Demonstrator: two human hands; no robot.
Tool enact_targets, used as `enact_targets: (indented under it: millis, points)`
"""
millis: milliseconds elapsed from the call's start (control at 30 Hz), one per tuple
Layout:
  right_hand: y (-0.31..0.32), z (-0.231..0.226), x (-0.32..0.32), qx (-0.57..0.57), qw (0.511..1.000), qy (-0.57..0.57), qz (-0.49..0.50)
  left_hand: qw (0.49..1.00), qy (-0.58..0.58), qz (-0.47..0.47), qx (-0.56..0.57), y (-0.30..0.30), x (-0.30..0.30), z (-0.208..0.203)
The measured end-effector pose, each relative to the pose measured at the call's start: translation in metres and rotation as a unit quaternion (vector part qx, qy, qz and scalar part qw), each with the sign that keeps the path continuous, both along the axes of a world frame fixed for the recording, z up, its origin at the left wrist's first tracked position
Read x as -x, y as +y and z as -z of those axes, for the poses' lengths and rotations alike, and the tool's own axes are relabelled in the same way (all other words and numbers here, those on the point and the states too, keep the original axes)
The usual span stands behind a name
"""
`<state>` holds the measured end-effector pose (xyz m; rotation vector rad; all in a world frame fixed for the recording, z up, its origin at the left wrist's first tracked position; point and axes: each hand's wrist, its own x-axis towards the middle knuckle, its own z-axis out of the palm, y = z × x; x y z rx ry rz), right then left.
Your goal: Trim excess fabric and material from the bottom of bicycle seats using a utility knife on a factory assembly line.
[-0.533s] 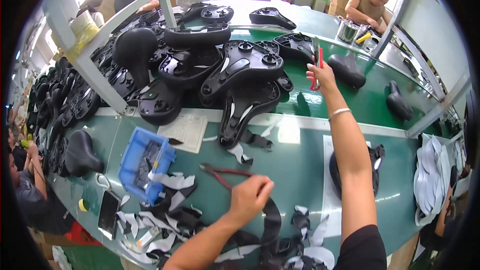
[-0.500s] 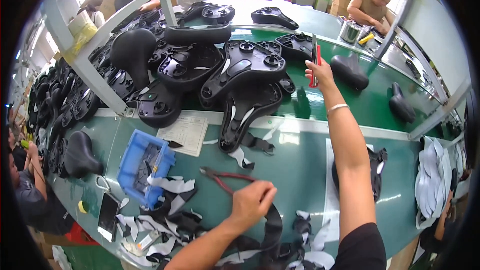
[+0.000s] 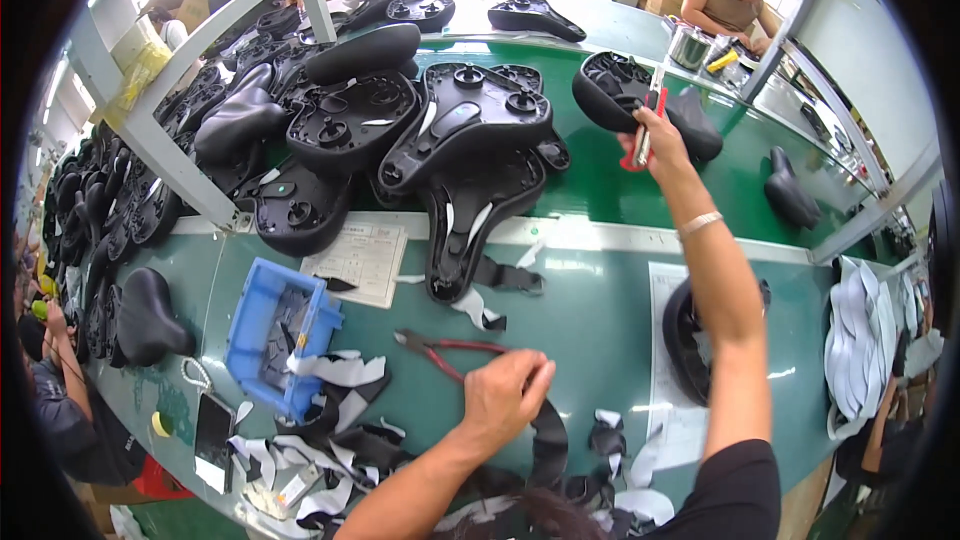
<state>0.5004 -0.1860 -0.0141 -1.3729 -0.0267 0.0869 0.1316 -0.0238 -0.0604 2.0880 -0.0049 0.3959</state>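
Observation:
My right hand (image 3: 660,148) reaches across to the green belt, closed round a red-and-silver hand tool (image 3: 650,125) whose kind I cannot make out. Its fingertips are at the edge of a tilted black bicycle saddle (image 3: 600,95); whether they grip it I cannot tell. Over the near bench my left hand (image 3: 505,390) is closed, what is in it hidden. Red-handled pliers (image 3: 440,348) lie beside that hand, their handle ends reaching toward it. A black strip (image 3: 548,445) runs below it. Under my right forearm sits another black saddle (image 3: 685,345), partly covered.
Upturned saddles (image 3: 470,130) are stacked at the middle, with more heaped at left. A blue bin (image 3: 285,335) holds small grey pieces. Fabric scraps (image 3: 330,460), a phone (image 3: 214,430) and a paper sheet (image 3: 360,260) lie around. A white frame post (image 3: 160,140) rises left. Two people work across.
My right hand has shifted slightly right with the tool. The belt saddle beside it has tipped up and moved right. A saddle standing on the left stack has dropped over. My left hand stays put.

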Motion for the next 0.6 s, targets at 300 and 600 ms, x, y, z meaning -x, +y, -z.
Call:
enact_targets:
  millis: [300, 600]
  points:
    - [-0.085, -0.036, 0.324, 0.165, 0.961, 0.021, -0.221, 0.710, 0.212, 0.102, 0.664, 0.040, 0.000, -0.020]
    - [-0.060, -0.014, 0.423, 0.267, 0.937, -0.062, -0.215, 0.862, 0.229, 0.046, 0.449, 0.052, 0.082, -0.038]
